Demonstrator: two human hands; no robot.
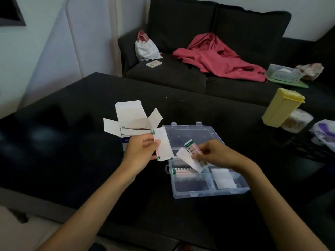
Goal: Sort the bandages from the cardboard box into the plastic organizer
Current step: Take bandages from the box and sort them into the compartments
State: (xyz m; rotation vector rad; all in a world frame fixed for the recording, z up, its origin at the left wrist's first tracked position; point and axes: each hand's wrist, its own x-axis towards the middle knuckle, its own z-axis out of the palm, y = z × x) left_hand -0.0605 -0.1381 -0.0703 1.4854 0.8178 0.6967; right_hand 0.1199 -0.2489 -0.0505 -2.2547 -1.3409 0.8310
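A home living room: a dark fabric sofa stands against a pale wall, with a pink garment, a white drawstring bag and a phone left on its seat. A low black table in front carries household plastic containers.

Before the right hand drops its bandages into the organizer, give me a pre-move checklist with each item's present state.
1. Right hand pinches bandages: ok.
2. Bandages are above the plastic organizer: ok.
3. Organizer lid open, compartments reachable: ok.
4. Left hand holds its own bandage stack, clear of the drop path: ok.
5. Cardboard box open, more bandages inside: ok.
6. Which compartment lies directly under the bandages: cannot tell.
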